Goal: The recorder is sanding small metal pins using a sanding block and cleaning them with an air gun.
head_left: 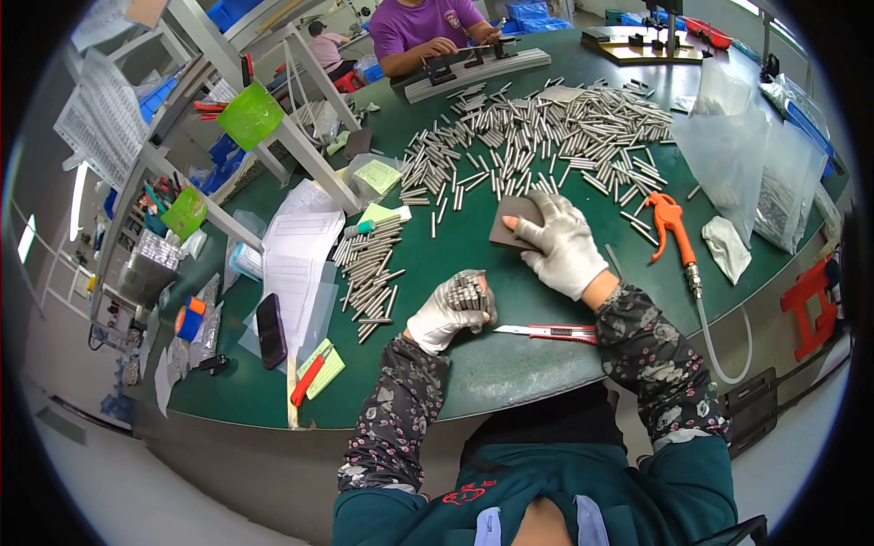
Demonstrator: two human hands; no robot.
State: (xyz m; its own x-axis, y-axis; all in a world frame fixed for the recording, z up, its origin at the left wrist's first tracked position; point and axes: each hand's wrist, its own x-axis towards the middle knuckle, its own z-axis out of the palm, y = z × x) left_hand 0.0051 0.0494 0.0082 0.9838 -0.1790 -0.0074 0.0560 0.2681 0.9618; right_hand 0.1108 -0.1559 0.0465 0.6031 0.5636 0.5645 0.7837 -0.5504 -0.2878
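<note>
Both my hands wear white gloves with some bare fingertips. My left hand (446,314) is closed round a bundle of short metal rods (467,293), their ends facing up. In my right hand (566,246) is a dark grey-brown block (510,223), like a sanding block, gripped over its top and side above the table. Just below and between the hands lies a red and white utility knife (551,334) with its blade pointing left. Left of my left hand is a loose pile of metal rods (369,268). A much larger heap of similar rods (519,136) spreads beyond both hands.
An orange air gun (667,227) with a clear hose lies at the right, near plastic bags (728,159). To the left are paper sheets (296,246), a dark phone (270,330) and a red-handled tool (308,380). Across the green table a person (428,36) works at a metal fixture (478,73).
</note>
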